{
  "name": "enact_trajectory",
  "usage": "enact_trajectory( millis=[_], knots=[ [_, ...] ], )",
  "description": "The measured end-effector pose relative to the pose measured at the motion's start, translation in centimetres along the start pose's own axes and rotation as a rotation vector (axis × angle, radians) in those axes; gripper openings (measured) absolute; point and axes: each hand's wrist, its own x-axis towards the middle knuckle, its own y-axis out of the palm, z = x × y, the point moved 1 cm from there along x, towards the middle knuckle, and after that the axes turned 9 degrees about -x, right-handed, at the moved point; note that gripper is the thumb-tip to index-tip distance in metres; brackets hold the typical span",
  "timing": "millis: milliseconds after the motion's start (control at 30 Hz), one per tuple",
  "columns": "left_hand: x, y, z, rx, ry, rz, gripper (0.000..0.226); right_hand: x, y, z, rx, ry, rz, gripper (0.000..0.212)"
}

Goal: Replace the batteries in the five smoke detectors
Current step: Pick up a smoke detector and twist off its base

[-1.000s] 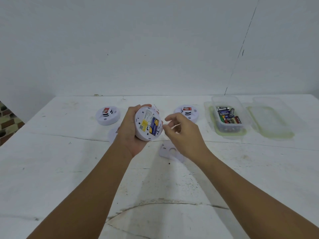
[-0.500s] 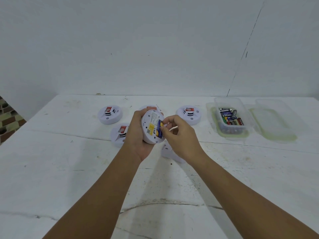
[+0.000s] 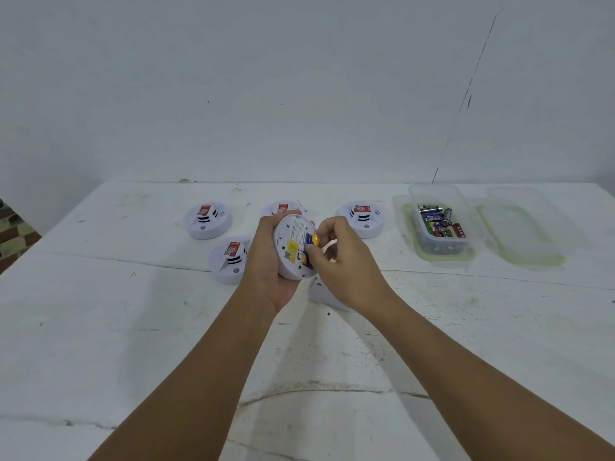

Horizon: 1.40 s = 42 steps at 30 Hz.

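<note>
Round white plastic smoke detector (image 3: pixel 293 249) clamped in left hand (image 3: pixel 266 261); right hand (image 3: pixel 339 261) pinches its blue-yellow battery (image 3: pixel 312 241).

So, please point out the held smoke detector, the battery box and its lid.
held smoke detector (image 3: pixel 290 248), head view, its labelled back face.
battery box (image 3: pixel 436 194), head view, its far clear wall.
lid (image 3: pixel 519 227), head view, its flat middle.

1. A plain, bare workspace, its kind unclear: a blank white wall (image 3: pixel 299 94) behind a scuffed white table (image 3: pixel 100 327).
2. Brick tiling (image 3: pixel 13 234) shows at far left.
3. A clear plastic container (image 3: pixel 466 224) holds loose batteries (image 3: pixel 439 224).
</note>
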Motion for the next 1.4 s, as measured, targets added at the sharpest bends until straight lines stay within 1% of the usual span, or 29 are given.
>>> enact_trajectory(
  millis=[100, 200, 267, 300, 333, 467, 533, 600, 667, 700, 800, 900, 1000, 1067, 1167, 1267, 1400],
  knots=[
    [0.1, 0.2, 0.0, -0.007, -0.003, 0.02, 0.03, 0.0, 0.0, 0.0, 0.03, 0.017, -0.049, 0.015],
    [0.2, 0.2, -0.2, -0.009, 0.015, 0.055, 0.031, -0.3, -0.3, 0.4, 0.167, 0.069, -0.164, 0.016],
    [0.3, -0.2, -0.4, -0.012, 0.045, 0.05, 0.043, -0.2, -0.8, 0.8, 0.286, 0.136, -0.252, 0.018],
    [0.3, -0.3, -0.5, -0.013, 0.056, 0.038, 0.049, 0.0, -1.1, 0.9, 0.313, 0.166, -0.264, 0.019],
    [0.4, -0.5, -0.6, -0.011, 0.065, 0.028, 0.05, 0.1, -1.2, 1.0, 0.303, 0.186, -0.249, 0.02],
    [0.3, -0.4, -0.9, -0.038, 0.044, 0.058, 0.035, 0.1, -0.8, 1.3, 0.12, 0.161, -0.065, 0.016],
    [0.2, -0.2, -1.0, -0.029, 0.023, 0.084, 0.031, -0.1, -0.1, 1.4, 0.093, 0.164, -0.004, 0.019],
    [0.2, -0.1, -1.3, -0.004, 0.014, 0.097, 0.033, -0.3, 0.5, 1.6, 0.086, 0.182, 0.022, 0.017],
    [0.2, -0.1, -1.6, 0.011, 0.018, 0.103, 0.041, -0.4, 0.9, 1.7, 0.036, 0.141, 0.004, 0.011],
    [0.2, -0.2, -1.8, 0.008, 0.013, 0.106, 0.045, -0.4, 1.0, 1.6, -0.001, 0.105, -0.014, 0.011],
    [0.2, -0.5, -2.4, -0.006, -0.019, 0.109, 0.049, -0.5, 1.0, 1.4, -0.056, 0.057, -0.066, 0.018],
    [0.3, -0.7, -2.6, -0.018, -0.072, 0.114, 0.033, -0.5, 0.8, 1.5, -0.126, 0.044, -0.1, 0.025],
    [0.6, -1.2, -2.5, 0.002, -0.131, 0.096, 0.029, -0.8, 0.8, 1.7, -0.211, 0.054, -0.115, 0.03],
    [0.5, -1.4, -2.3, 0.004, -0.157, 0.093, 0.028, -1.0, 0.7, 1.8, -0.199, 0.083, -0.097, 0.029],
    [0.2, -1.2, -2.1, 0.019, -0.177, 0.092, 0.024, -1.5, 0.9, 2.0, -0.118, 0.161, -0.091, 0.018],
    [-0.1, -0.7, -1.8, 0.053, -0.152, 0.073, 0.021, -1.7, 1.3, 2.2, -0.044, 0.198, -0.104, 0.012],
    [-0.5, 0.2, -1.6, 0.084, -0.108, 0.057, 0.027, -1.5, 1.3, 2.5, -0.004, 0.205, -0.063, 0.007]
  ],
)
